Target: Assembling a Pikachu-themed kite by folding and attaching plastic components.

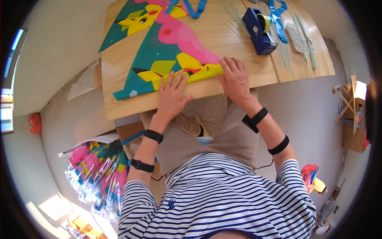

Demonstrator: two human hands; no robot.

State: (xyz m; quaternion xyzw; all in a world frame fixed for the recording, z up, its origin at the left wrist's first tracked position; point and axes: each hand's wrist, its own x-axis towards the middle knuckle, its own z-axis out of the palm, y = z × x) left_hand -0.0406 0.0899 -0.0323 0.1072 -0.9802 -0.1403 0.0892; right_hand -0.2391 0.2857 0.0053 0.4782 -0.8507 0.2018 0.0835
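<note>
A printed triangular kite sail (149, 59) in green, pink and yellow lies on the wooden table, its near edge folded or rolled over into a yellow strip. My left hand (172, 95) rests on the middle of that strip with its fingers stretched and a little apart. At the right end of the strip, my right hand (235, 79) is closed, fingers bent over the edge and thumb against it. Part of the sail's right corner is hidden under the right hand. Behind it lies a second kite sail (137, 24) with a similar yellow cartoon figure.
A dark blue tape dispenser (258, 34) stands at the back right of the table (254, 73). Near it are blue ribbon (278, 20), thin rods (234, 18) and a clear plastic tray (297, 38). Several plastic-wrapped kites (97, 171) are bundled at my left, beside a cardboard box (129, 131).
</note>
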